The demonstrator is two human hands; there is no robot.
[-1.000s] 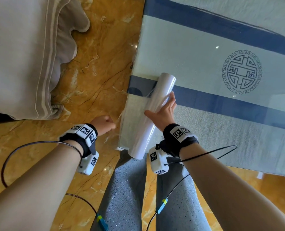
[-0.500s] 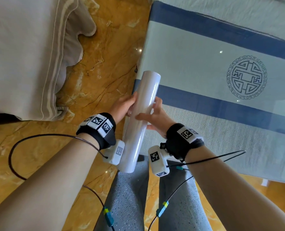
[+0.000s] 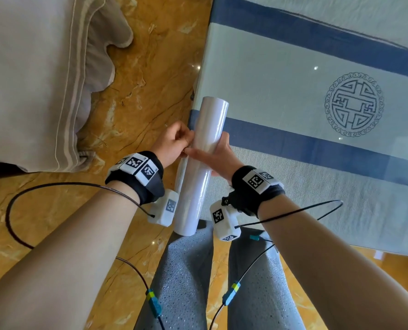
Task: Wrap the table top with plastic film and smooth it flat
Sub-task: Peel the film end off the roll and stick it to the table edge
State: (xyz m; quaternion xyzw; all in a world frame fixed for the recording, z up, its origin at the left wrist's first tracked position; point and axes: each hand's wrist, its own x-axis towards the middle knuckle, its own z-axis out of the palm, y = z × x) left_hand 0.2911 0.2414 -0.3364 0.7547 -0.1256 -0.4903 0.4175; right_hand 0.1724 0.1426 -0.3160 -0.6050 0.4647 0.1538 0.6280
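Note:
A white roll of plastic film [image 3: 205, 139] is held up lengthwise in front of me, over the left edge of the table top [image 3: 281, 75], which has a pale cloth with blue stripes and a round emblem under glass. My right hand [image 3: 216, 154] wraps the roll's middle from the right, thumb laid across it. My left hand [image 3: 173, 142] is at the roll's left side, fingertips pinched against its surface. I cannot tell whether a film edge is between those fingers.
A beige sofa cover [image 3: 38, 75] hangs at the upper left over the orange marble floor [image 3: 145, 75]. My legs in grey trousers [image 3: 188, 277] stand at the table's near corner. Black cables run from both wrist bands.
The roll was lifted off the table edge and brought upright toward me. My left hand came from the table's side to the roll and now pinches at it.

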